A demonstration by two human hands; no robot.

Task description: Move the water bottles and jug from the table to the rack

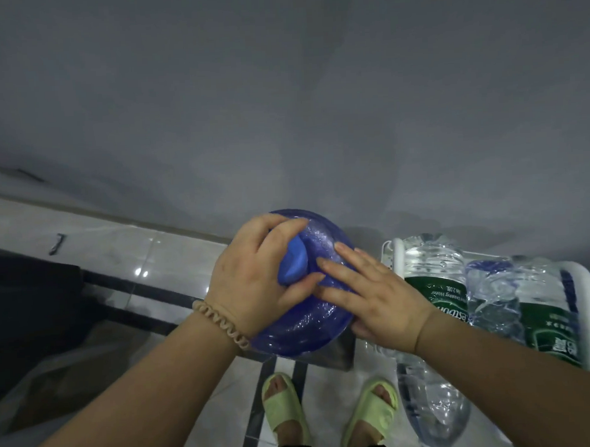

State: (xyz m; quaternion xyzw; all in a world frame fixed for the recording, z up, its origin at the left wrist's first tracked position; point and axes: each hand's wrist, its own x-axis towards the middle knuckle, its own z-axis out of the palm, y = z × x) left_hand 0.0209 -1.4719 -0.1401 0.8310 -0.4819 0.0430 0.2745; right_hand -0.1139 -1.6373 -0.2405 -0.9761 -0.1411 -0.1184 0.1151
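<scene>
A big blue translucent water jug (305, 327) stands upright below me, seen from the top. My left hand (255, 282) is closed around its blue cap and neck (293, 262). My right hand (367, 291) lies flat with spread fingers on the jug's right shoulder. Just right of the jug stands a white rack (586, 298). Clear water bottles with green labels (434, 274) lie on their sides in it. Another clear bottle (433, 410) shows lower down, under my right forearm.
A grey wall fills the upper view. The floor is white tile with dark stripes (154, 287). My feet in green slippers (284, 406) stand close behind the jug. A dark object (30, 302) and clear plastic sheeting (40, 386) sit at the left.
</scene>
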